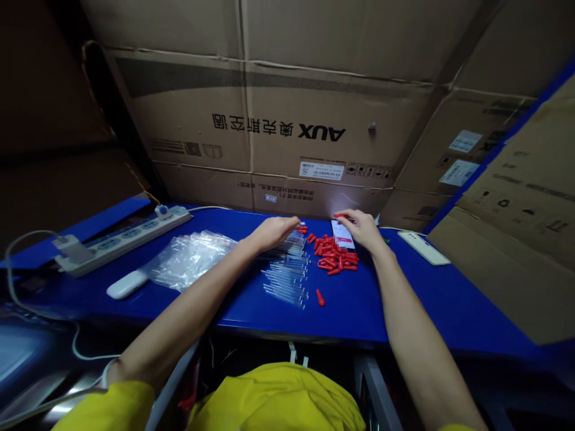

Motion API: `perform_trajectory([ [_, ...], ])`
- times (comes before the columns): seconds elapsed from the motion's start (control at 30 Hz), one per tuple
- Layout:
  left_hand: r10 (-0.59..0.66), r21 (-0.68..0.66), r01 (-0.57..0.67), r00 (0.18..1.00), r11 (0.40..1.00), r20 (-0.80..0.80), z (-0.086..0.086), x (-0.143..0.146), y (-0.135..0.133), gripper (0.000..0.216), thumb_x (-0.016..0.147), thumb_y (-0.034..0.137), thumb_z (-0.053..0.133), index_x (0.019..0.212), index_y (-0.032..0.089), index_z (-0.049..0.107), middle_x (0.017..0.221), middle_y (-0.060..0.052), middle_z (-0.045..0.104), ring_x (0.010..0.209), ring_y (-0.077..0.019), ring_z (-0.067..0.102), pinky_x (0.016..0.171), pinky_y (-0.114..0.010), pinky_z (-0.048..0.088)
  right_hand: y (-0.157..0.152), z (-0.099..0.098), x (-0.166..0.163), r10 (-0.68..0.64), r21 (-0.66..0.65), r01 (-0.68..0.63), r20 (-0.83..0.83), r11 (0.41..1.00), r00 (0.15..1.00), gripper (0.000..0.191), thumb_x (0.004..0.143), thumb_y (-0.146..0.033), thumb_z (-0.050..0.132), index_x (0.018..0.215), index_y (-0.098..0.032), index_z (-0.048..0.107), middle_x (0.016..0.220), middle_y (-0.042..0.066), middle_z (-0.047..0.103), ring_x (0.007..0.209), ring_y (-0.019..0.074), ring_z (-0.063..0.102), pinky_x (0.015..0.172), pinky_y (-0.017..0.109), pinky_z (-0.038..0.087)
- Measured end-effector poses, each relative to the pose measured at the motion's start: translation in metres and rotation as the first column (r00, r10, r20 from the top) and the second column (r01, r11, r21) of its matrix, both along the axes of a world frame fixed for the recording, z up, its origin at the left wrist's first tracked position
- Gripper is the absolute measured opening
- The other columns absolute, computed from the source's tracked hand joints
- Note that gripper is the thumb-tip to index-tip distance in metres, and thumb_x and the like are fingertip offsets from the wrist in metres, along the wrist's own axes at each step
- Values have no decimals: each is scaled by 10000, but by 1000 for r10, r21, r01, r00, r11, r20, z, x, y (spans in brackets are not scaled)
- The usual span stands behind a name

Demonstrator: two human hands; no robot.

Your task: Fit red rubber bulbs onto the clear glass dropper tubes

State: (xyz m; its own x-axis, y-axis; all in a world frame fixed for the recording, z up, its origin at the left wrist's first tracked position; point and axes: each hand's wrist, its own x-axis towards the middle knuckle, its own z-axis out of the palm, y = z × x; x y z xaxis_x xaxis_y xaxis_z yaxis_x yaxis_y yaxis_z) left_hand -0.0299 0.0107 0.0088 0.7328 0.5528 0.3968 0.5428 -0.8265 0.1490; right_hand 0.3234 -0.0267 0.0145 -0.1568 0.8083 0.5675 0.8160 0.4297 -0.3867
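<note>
My left hand is closed in a pinch above the far end of the glass dropper tubes. A small pale end like theirs pokes out at its fingertips; the rest is hidden. The tubes lie side by side in rows, flanged ends to the right. My right hand pinches a red rubber dropper bulb between thumb and fingers. Below it is a heap of red bulbs, partly around a phone with a lit screen. One single red bulb lies nearer the front edge.
Clear plastic bags lie left of the tubes, beside a white rounded device. A power strip with plugs and cables sits at the far left. A pale flat device lies at right. Cardboard walls the blue table.
</note>
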Motion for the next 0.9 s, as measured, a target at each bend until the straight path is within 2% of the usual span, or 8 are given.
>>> perform_trajectory([
  [0.1, -107, 47, 110, 992, 993, -67, -4, 19, -9, 386, 1148, 394, 380, 1260, 211, 701, 1110, -101, 725, 1017, -199, 694, 860, -273, 495, 3, -5, -24, 85, -52, -82, 50, 995, 995, 279, 1027, -444, 629, 1180, -245, 750, 1031, 69, 792, 964, 250, 695, 871, 356, 504],
  [0.23, -107, 56, 113, 989, 992, -102, -12, 17, -5, 387, 1139, 385, 408, 1283, 211, 723, 1111, -101, 692, 1021, -202, 678, 875, -283, 511, 4, -11, -27, 95, -95, -80, 163, 992, 982, 247, 1014, -457, 663, 1037, -243, 784, 1018, 79, 786, 968, 254, 659, 863, 358, 489],
  [0.33, -102, 57, 110, 986, 992, -128, -18, 12, 1, 361, 1128, 358, 435, 1336, 235, 704, 1201, -98, 703, 1105, -215, 679, 919, -301, 523, 5, -16, -21, 112, -133, -85, 211, 987, 971, 241, 1015, -433, 660, 1042, -243, 808, 1054, 75, 803, 975, 256, 644, 882, 369, 486],
  [0.47, -110, 37, 116, 984, 993, -140, -22, 12, 3, 328, 1106, 317, 489, 1358, 242, 684, 1331, -93, 705, 1214, -222, 670, 991, -321, 523, 8, -22, -23, 71, -171, -28, 255, 985, 964, 228, 1007, -324, 638, 1116, -228, 814, 1054, 72, 813, 950, 246, 658, 879, 355, 488],
  [0.57, -120, 22, 124, 984, 992, -130, -23, 13, 1, 295, 1095, 306, 514, 1309, 237, 705, 1346, -95, 716, 1209, -220, 678, 996, -324, 524, 8, -23, -28, 57, -208, 3, 283, 978, 957, 271, 1014, -275, 589, 1153, -232, 818, 1039, 67, 818, 953, 237, 685, 877, 335, 490],
  [0.77, -146, 0, 147, 984, 989, -106, -21, 12, -1, 269, 1085, 318, 532, 1244, 235, 732, 1283, -96, 739, 1137, -215, 700, 967, -329, 533, 4, -20, -33, 54, -265, 27, 294, 964, 954, 323, 1068, -338, 523, 1117, -262, 833, 1103, 57, 827, 1001, 230, 718, 894, 314, 486],
  [0.9, -150, 3, 151, 983, 988, -108, -22, 11, -1, 268, 1088, 337, 528, 1218, 231, 737, 1273, -97, 738, 1125, -221, 699, 956, -333, 533, 3, -20, -37, -22, -242, 108, 335, 964, 942, 336, 1082, -396, 521, 1078, -263, 830, 1033, 69, 819, 960, 237, 704, 846, 311, 477],
])
